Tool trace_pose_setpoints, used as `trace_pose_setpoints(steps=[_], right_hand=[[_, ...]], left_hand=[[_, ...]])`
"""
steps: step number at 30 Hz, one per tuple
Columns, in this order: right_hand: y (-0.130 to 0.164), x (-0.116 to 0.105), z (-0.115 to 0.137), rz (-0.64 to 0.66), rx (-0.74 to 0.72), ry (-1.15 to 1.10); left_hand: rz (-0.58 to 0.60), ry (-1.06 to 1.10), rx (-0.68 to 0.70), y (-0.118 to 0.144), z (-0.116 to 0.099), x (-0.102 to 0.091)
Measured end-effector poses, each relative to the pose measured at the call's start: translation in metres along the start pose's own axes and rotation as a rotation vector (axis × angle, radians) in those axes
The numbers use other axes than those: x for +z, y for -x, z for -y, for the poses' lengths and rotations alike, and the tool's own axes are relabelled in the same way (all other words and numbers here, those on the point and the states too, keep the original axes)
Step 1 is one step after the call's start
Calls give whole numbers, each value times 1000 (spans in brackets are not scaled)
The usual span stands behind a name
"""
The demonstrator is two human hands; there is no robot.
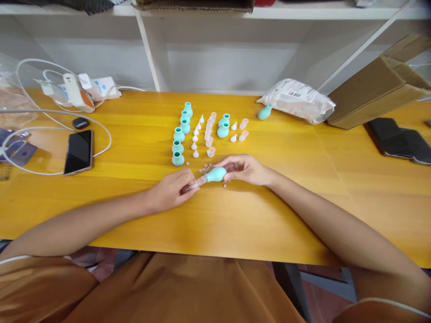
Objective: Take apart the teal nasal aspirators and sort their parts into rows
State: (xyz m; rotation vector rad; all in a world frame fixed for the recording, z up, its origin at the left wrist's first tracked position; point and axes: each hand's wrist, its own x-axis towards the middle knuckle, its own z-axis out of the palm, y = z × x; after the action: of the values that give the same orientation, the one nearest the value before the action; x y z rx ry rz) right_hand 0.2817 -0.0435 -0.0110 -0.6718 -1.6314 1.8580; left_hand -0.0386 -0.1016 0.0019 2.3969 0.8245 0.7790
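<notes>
Between my hands is a bulb nasal aspirator, a teal squeeze bulb [216, 174] joined to a clear nozzle [201, 181]. My left hand [173, 188] pinches the nozzle end. My right hand [247, 169] has its fingertips closed on the bulb's rounded end. Small clear rings [205, 168] lie just behind the bulb, partly hidden by it. Farther back stands a column of open-necked teal bulbs [178, 146]. Beside it run rows of small white tips [195, 154] and clear pinkish cups [211, 152]. Two more teal bulbs [222, 130] stand to the right, near white tips and clear pieces.
Another teal bulb [265, 112] lies against a white plastic package [298, 99] at the back right. A cardboard box [373, 92] and a black wallet-like case [399, 140] are farther right. On the left are a phone [78, 152], white cables and power adapters [101, 87].
</notes>
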Motion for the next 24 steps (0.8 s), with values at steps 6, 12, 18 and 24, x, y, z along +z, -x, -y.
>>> trace_pose_setpoints(steps=[6,12,18,24], right_hand=[[0,0,2,6,18,33],[1,0,1,3,43,66],[0,3,4,-9,47,112],[-1,8,9,-7,63,155]], left_hand=[[38,22,-37,0,0,0],[43,18,-55,0,1,0],[37,12,-56,0,0,0],[59,17,-59,0,0,1]])
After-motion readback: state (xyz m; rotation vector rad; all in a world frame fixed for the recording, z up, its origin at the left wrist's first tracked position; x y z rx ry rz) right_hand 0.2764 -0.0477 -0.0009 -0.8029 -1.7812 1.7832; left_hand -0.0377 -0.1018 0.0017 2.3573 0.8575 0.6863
